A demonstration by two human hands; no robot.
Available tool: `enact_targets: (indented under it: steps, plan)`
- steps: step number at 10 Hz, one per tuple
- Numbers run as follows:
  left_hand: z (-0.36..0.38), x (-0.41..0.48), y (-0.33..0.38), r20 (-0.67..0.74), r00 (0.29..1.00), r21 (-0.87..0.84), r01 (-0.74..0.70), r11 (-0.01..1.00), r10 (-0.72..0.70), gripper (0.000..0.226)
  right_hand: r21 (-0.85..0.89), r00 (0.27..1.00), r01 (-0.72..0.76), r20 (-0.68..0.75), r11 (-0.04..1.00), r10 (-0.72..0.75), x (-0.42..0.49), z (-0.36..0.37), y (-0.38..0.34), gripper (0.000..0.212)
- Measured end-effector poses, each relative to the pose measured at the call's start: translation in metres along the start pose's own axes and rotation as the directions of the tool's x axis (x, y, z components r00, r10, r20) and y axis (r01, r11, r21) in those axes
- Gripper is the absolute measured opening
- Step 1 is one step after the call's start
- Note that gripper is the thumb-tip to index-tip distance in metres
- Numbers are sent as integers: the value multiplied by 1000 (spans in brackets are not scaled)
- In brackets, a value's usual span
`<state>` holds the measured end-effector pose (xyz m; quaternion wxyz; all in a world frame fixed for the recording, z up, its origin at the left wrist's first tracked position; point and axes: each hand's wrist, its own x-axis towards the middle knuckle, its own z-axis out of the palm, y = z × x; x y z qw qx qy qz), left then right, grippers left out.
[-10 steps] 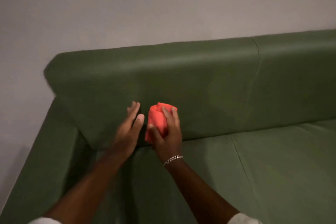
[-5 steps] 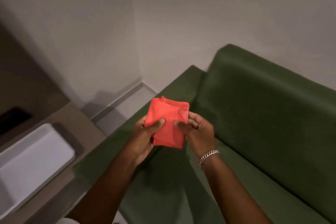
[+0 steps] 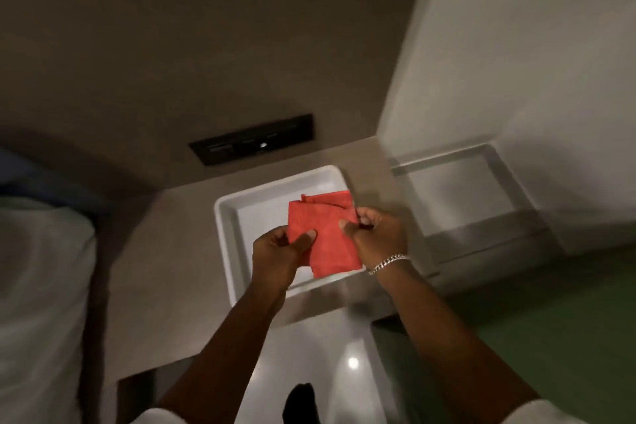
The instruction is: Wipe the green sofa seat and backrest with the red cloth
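Observation:
The red cloth (image 3: 325, 234) is folded into a rough square and held flat between both hands above a white tray (image 3: 227, 217). My left hand (image 3: 278, 251) pinches its lower left edge with the thumb on top. My right hand (image 3: 377, 237), with a silver bracelet at the wrist, grips its right edge. Only a corner of the green sofa (image 3: 550, 337) shows at the lower right, well away from the cloth.
The white tray sits on a beige side table (image 3: 165, 268) against the wall. A black switch panel (image 3: 253, 139) is on the wall behind it. A bed with pale bedding (image 3: 38, 286) lies at the left. A white wall corner (image 3: 516, 79) rises at the right.
My view has swung left, from the sofa backrest to the side table. The cloth went from my right hand alone to both hands, and now hangs over the white tray.

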<state>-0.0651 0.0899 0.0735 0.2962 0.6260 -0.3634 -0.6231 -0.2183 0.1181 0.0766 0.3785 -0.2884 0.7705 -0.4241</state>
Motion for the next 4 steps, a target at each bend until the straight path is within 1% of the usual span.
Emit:
enact_targets:
  steps: [1, 2, 3, 4]
  plan:
    - [-29, 52, -27, -106, 993, 78, 67, 995, -59, 8, -121, 998, -38, 46, 992, 44, 36, 65, 26, 12]
    - [-43, 86, -50, -152, 987, 207, 91, 974, -60, 14, -271, 997, -38, 55, 962, 55, 58, 105, 51, 11]
    - [-55, 100, -53, -98, 993, 354, 97, 930, -66, 18, -348, 995, -52, 61, 936, 77, 63, 122, 54, 14]
    - [-65, 88, -36, -100, 995, 427, 69, 902, -30, 28, -274, 998, -65, -14, 959, 64, 46, 117, 30, 25]
